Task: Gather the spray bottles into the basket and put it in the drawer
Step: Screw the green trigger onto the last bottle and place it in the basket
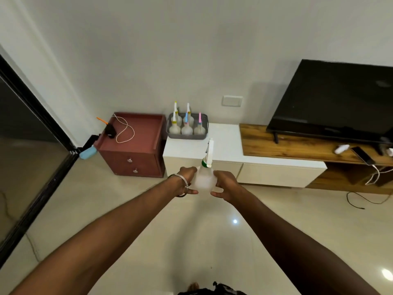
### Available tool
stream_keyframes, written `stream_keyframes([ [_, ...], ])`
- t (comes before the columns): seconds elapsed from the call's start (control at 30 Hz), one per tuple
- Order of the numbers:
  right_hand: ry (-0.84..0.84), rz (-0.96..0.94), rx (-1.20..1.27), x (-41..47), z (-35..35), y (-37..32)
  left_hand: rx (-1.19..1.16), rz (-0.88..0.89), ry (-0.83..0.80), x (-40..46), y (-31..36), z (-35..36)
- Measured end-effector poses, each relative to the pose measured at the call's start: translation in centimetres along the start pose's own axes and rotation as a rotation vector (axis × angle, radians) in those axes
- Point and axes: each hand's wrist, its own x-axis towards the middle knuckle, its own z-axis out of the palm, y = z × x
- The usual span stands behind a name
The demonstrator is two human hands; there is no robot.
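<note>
Head view: spray bottle (pixel 204 177) at centre frame, upright, nozzle toward 12 o'clock, cradled from both sides. Left hand (pixel 187 182) wrapped round the bottle's body at 9 o'clock, right hand (pixel 225 185) curled round it at 3 o'clock, probably to keep a rounded body steady and level. Grey basket (pixel 187 136) at 12 o'clock beyond, on the white cabinet (pixel 227 141), already packed with six bottles (pixel 187 124) standing upright. Little room left there, so likely a tight fit. Drawer front (pixel 276 174) at 2 o'clock, closed. Red side table (pixel 136 141) at 10 o'clock.
</note>
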Motion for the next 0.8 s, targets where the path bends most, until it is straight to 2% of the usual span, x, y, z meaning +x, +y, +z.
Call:
stream_keyframes([
  [0.43, -0.007, 0.005, -0.036, 9.6, 6.4, -8.9, -0.055, 0.001, 0.027, 8.4, 9.0, -5.5],
  [0.8, -0.086, -0.015, -0.026, 24.1, 9.5, -21.1, -0.126, -0.02, 0.02, 21.4, 22.3, -7.5],
])
